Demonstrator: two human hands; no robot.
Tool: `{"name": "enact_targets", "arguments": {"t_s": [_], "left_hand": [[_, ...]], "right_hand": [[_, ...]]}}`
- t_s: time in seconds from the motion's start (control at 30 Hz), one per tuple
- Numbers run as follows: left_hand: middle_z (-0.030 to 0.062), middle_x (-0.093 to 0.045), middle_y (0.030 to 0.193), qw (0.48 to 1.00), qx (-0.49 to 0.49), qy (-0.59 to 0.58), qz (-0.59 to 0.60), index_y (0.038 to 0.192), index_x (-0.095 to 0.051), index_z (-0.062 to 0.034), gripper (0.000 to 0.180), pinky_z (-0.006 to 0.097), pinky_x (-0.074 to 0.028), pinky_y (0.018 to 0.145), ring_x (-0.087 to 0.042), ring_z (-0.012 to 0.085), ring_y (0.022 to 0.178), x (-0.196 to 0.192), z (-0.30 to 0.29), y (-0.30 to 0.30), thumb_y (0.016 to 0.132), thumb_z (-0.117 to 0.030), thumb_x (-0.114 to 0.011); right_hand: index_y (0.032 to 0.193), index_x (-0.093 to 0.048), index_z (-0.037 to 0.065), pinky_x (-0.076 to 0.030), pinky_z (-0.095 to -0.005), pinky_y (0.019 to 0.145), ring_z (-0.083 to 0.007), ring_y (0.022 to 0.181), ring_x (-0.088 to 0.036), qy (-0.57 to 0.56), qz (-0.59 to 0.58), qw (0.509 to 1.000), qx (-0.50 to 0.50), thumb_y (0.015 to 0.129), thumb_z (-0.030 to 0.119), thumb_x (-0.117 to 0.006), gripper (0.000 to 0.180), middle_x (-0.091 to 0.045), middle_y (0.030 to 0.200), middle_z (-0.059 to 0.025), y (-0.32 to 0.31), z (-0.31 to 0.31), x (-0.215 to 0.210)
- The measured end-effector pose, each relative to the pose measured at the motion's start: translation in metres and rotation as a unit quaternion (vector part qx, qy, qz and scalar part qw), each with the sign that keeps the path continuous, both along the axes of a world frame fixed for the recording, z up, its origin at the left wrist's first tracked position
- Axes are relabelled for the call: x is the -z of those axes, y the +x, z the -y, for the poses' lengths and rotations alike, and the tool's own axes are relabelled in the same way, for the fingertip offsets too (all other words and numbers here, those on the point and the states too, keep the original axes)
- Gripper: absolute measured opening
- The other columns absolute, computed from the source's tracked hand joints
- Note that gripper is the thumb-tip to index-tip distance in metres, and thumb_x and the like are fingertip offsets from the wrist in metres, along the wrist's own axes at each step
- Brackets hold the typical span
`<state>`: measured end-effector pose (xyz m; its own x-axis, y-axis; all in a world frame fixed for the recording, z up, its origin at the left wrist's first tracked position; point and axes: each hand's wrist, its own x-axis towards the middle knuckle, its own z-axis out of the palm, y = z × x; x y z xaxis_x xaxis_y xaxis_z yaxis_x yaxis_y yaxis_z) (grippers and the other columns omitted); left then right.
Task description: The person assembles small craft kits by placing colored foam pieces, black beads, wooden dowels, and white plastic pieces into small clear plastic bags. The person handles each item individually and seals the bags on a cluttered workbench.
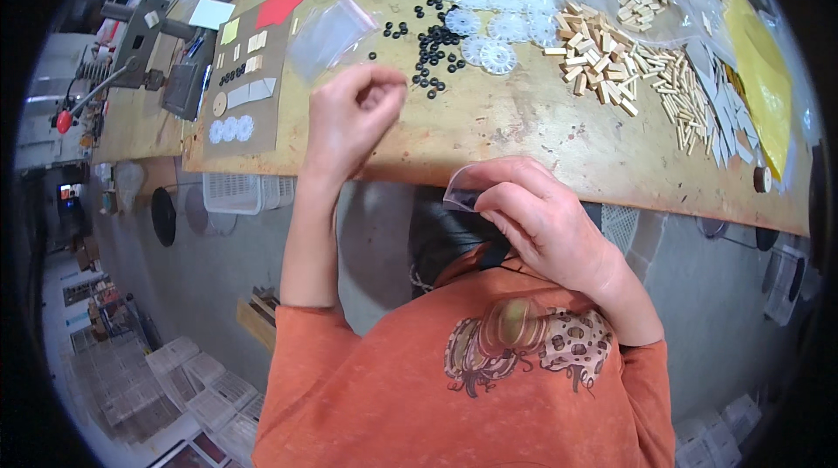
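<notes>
My right hand (546,219) pinches a small clear plastic bag (464,191) at the near edge of the wooden table (524,132), close to my chest. My left hand (349,119) hovers over the table with its fingers curled and fingertips pressed together; I cannot see anything between them. Just beyond it lies a scatter of small black rings (428,44). An empty clear bag (332,31) lies flat to the left of the rings.
White toothed discs (502,14), short wooden blocks (598,58), thin dowels (685,97) and white strips (724,114) spread to the right. A brown card (249,75) with sample parts lies left. Coloured paper pieces (279,7) lie at the back. A white basket (240,193) hangs below.
</notes>
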<state>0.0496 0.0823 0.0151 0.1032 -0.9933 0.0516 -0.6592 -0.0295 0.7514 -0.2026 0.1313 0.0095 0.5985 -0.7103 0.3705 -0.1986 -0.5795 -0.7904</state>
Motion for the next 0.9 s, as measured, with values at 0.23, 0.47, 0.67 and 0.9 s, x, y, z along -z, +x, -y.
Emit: {"name": "enact_targets", "arguments": {"t_s": [0.23,0.47,0.67,0.9], "left_hand": [[0.0100,-0.074,0.091,0.965,0.222,-0.126,-0.059,0.099,-0.075,-0.0015,0.027,0.026,-0.055,0.068,-0.069,0.0145,0.077,-0.026,-0.067,-0.042,0.075,0.011,-0.077],[0.0115,-0.071,0.089,0.978,0.135,-0.154,0.041,0.104,-0.076,-0.0030,0.022,0.031,-0.056,0.065,-0.070,0.0184,0.076,-0.006,-0.027,-0.026,0.083,0.003,-0.073],[0.0138,-0.069,0.092,0.968,0.094,-0.183,0.147,0.097,-0.074,-0.0042,0.011,0.038,-0.055,0.069,-0.069,0.0323,0.078,0.027,0.002,-0.024,0.086,-0.008,-0.073],[0.0091,-0.067,0.082,0.982,0.094,-0.098,0.129,0.094,-0.073,-0.0016,0.010,0.029,-0.054,0.065,-0.068,0.0179,0.070,0.017,-0.003,-0.022,0.085,-0.005,-0.075]], "right_hand": [[0.098,-0.064,0.000,-0.053,-0.0414,0.093,-0.0354,0.108,-0.063,-0.011,-0.017,1.000,-0.012,0.082,0.001,-0.066,0.016,-0.063,0.119,-0.0159,-0.001,-0.002,-0.005],[0.097,-0.064,-0.001,-0.052,-0.0426,0.094,-0.0363,0.108,-0.062,0.013,-0.020,0.999,-0.022,0.080,0.001,-0.065,0.017,-0.063,0.120,-0.0168,-0.008,-0.006,-0.002],[0.094,-0.062,-0.001,-0.053,-0.0427,0.092,-0.0363,0.107,-0.062,0.006,-0.015,1.000,-0.016,0.080,-0.001,-0.064,0.015,-0.063,0.120,-0.0170,-0.012,-0.006,0.003],[0.095,-0.062,0.000,-0.053,-0.0426,0.091,-0.0359,0.107,-0.062,0.011,-0.012,1.000,-0.015,0.081,0.000,-0.065,0.014,-0.063,0.119,-0.0167,-0.017,-0.006,0.005]]}}
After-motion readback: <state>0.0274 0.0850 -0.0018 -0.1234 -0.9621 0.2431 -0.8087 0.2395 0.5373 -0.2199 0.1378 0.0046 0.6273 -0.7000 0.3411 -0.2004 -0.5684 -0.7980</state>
